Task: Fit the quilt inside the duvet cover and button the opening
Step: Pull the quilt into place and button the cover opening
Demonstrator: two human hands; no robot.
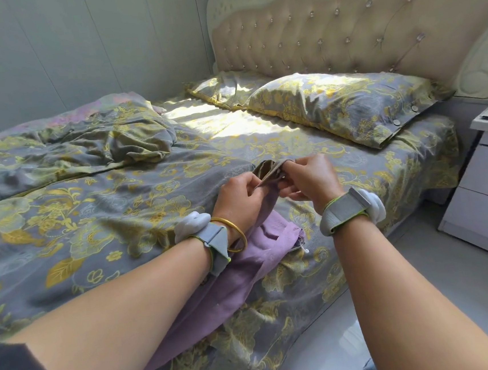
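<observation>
Fingers (290,170) on my right hand (311,181) are pinched tight on the edge of the duvet cover (97,217), right at the opening, and my left hand (238,197) is clamped on the same flap from the other side, so both hands meet with the fabric bunched between them. I think there's a small pale button at the pinch point, but it's too tiny and half hidden by my fingertips, so I honestly can't tell if it's through the hole or not.

Using the headboard (340,26) as the landmark: I'm working at the side of the bed well away from it, about halfway down the mattress. The cover itself is the grey one with yellow flowers, spread out and rumpled toward the foot end, far from the headboard. The quilt (237,278), a plain purple thing, pokes out of the opening just under my left wrist and trails toward me, so part of it's clearly outside the cover. A bit more purple shows at the far corner of the heap, by the wall.

Two pillows (342,103) in matching fabric lie right up against the headboard, with sun stripes falling across the sheet just beside them. A white nightstand (487,185) sits next to the bed, at the headboard's end. Grey straps on both wrists, plus a gold bangle (235,233) on the left.
</observation>
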